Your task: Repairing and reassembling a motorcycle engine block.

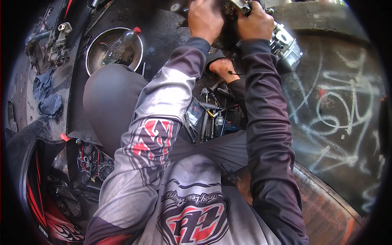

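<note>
Both my hands reach to the top of the view and grip a metal engine part (286, 47) with a silver, finned housing. My left hand (205, 19) closes over its dark left side. My right hand (255, 22) clamps its upper middle, fingers curled around it. The part rests on the edge of a round dark surface (326, 73) scrawled with white chalk marks. My sleeves are grey and dark, and my bare foot (222, 67) shows below the part.
A steel bowl (94, 51) holding a plastic bottle (120, 45) with a red cap sits at upper left. Loose tools (210, 118) lie on the oily floor between my legs. Blue rags (47, 96), motorcycle parts and wiring (92, 161) crowd the left side.
</note>
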{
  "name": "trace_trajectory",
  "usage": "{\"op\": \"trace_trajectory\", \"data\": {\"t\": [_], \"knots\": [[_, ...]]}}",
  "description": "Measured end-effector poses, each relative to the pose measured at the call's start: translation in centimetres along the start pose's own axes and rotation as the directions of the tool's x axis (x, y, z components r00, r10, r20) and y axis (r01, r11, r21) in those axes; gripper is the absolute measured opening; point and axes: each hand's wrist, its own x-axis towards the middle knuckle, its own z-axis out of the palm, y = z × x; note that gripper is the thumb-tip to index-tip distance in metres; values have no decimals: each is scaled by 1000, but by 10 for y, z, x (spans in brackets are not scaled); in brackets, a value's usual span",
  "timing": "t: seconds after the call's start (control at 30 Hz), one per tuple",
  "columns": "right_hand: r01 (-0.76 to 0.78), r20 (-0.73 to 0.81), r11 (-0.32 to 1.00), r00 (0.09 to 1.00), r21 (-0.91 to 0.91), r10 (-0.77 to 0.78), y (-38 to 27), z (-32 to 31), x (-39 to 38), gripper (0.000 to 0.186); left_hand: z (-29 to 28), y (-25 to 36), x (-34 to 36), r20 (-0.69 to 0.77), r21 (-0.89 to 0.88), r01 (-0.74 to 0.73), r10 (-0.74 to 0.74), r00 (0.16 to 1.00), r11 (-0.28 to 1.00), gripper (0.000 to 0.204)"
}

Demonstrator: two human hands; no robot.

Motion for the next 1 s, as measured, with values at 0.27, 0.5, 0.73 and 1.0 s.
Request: {"op": "trace_trajectory", "data": {"t": [0.27, 0.5, 0.73, 1.0], "knots": [[119, -20, 988, 992, -95, -122, 34, 16, -4, 33, 1, 1, 0, -42, -96, 4, -8, 999, 995, 19], [152, 97, 982, 985, -109, -142, 31, -1, 5, 39, 8, -2, 1, -33, -110, 78, -82, 996, 991, 18], [114, 209, 979, 966, 169, -149, 3, -33, -9, 51, 17, -12, 0, -62, -93, 122, -128, 990, 988, 22], [33, 210, 969, 974, 245, -86, 1, -27, -10, 61, 17, -14, -2, -32, -31, 141, -142, 989, 990, 21]]}}
